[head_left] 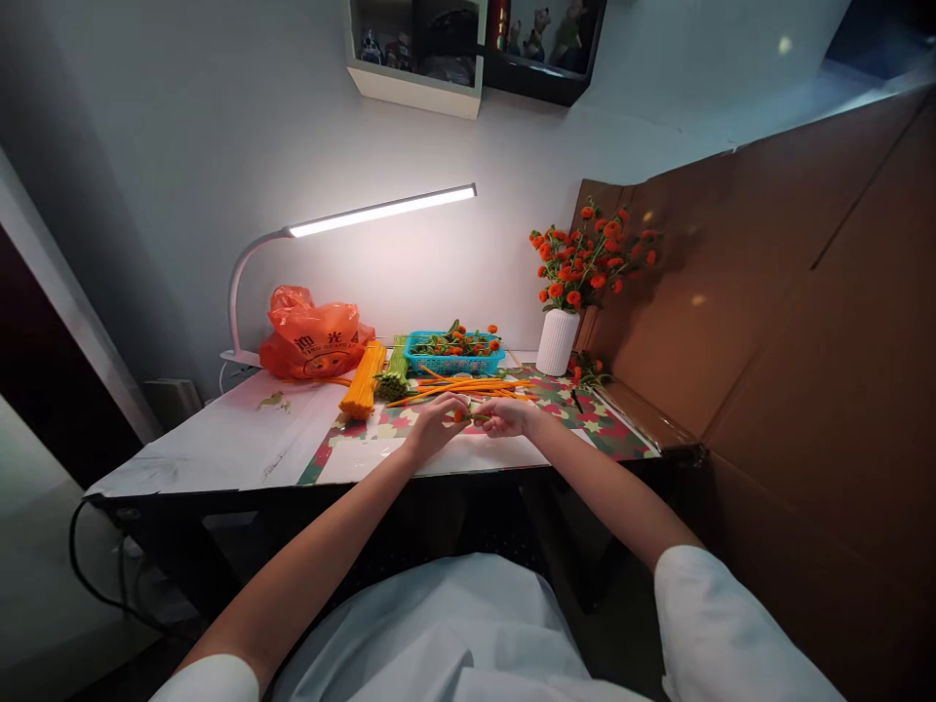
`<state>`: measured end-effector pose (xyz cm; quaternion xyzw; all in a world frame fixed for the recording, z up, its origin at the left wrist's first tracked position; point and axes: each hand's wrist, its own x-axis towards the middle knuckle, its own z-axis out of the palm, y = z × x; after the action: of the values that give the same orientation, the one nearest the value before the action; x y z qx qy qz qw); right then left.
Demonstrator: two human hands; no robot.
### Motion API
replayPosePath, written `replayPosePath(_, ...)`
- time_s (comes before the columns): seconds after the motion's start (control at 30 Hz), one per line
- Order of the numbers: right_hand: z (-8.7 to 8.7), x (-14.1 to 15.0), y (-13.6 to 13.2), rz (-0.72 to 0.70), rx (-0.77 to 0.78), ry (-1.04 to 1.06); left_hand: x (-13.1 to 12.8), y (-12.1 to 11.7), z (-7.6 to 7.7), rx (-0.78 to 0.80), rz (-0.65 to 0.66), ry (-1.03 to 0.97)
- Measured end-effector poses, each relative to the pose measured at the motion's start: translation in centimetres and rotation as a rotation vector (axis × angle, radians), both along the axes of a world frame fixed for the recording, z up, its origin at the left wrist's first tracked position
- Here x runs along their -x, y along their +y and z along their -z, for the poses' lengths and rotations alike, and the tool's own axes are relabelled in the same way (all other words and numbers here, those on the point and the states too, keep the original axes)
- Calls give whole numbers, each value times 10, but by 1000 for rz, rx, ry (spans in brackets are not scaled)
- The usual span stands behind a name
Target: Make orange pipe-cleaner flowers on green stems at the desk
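Together over the desk (219,439), the left hand (439,419) pinches an orange flower (459,415) while the right hand (507,417) grips a green stem (481,417).

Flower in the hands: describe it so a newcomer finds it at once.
Start at the table under the lit desk lamp, then come forward to where the left hand and right hand nearly meet. At the left fingertips is the small orange flower, with green beside it. Being held sets it apart from the orange flowers in the blue basket and vase.
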<state>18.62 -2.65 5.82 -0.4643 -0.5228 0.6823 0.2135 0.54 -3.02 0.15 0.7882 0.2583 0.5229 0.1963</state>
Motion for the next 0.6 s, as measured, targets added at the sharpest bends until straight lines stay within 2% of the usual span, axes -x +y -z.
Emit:
replayPosePath(0.07, 3, -1, -3, 76, -258, -113, 2, 3, 3, 127, 4, -34)
replayPosePath(0.13, 6, -5, -6, 140, -650, -246, 4, 6, 5, 292, 28, -76)
replayPosePath(0.2, 6, -9, -9, 96, -1068, -327, 6, 8, 4, 444, 86, -125)
replayPosePath(0.27, 6, -13, -11, -52, -1371, -343, 7, 9, 1, 574, 159, -178)
replayPosePath(0.33, 5, -15, -11, -187, -1531, -359, 7, 9, -1, 718, 241, -219)
replayPosePath(0.43, 2, -14, -10, -277, -1699, -465, 9, 10, -2, 922, 354, -261)
replayPosePath(0.6, -4, -10, -10, -415, -1888, -670, 11, 14, 1, 1078, 449, -332)
